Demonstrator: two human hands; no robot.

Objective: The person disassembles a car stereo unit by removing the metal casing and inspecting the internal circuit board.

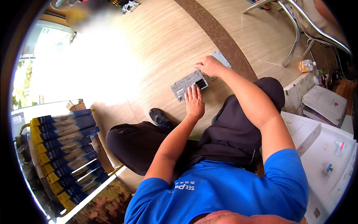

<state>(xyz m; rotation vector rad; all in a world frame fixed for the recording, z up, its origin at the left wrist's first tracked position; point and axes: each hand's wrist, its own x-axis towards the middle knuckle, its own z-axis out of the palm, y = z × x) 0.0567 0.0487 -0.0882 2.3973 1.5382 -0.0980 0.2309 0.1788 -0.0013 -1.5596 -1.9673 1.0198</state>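
Note:
A grey metal box-shaped unit (pixel 182 85) with rows of small slots lies on the floor in front of me. Its right end has a dark square opening (pixel 201 83). My left hand (pixel 195 102) rests its outstretched fingers on the near edge of the unit, beside that opening. Over the far right corner of the unit is my right hand (pixel 211 66), its fingers curled together. What those fingers hold, if anything, is too small to make out. A flat light blue-grey panel (pixel 221 58) lies just beyond the right hand, partly covered by it.
Several blue and yellow boxes (pixel 67 149) are stacked at my left. At my right stand a white cabinet (pixel 294 127) and thick white books (pixel 325 100), with a bottle (pixel 306 66) behind. A metal-legged chair (pixel 296 37) is at the far right. Strong glare covers the floor at left.

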